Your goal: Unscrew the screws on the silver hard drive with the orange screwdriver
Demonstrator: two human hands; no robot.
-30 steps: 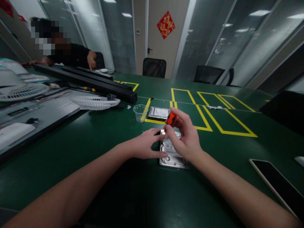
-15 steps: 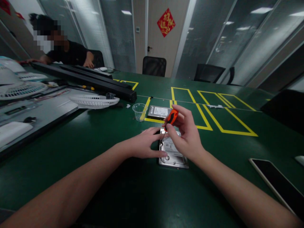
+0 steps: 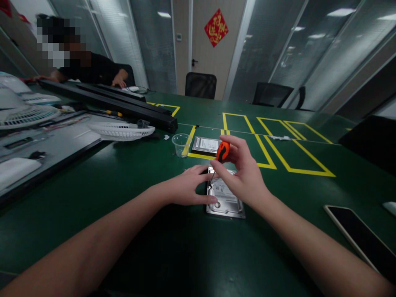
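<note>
A silver hard drive (image 3: 227, 204) lies label up on the green table in front of me. My left hand (image 3: 192, 187) rests on its left side, fingers spread, thumb on the lid near a round hub and fingertips towards the far end. An orange-and-black screwdriver (image 3: 222, 152) is in my right hand (image 3: 243, 169), gripped between thumb and fingers. Its thin shaft slants down between my hands, the tip at the drive's left edge by a screw spot; whether it sits in a screw is too small to tell. My right hand covers the drive's upper right.
Beyond stand a second hard drive (image 3: 206, 145) and a clear plastic cup (image 3: 181, 145). A phone (image 3: 355, 231) lies at right. White fan grilles (image 3: 122, 130), black bars (image 3: 123, 105) and a flat panel (image 3: 71, 136) fill the left. A person (image 3: 89, 70) sits at far left. Yellow tape (image 3: 309, 171) marks rectangles.
The screwdriver handle has turned and tipped slightly left in my right hand, whose thumb and fingers have shifted around it. My left hand and the drive stay in place.
</note>
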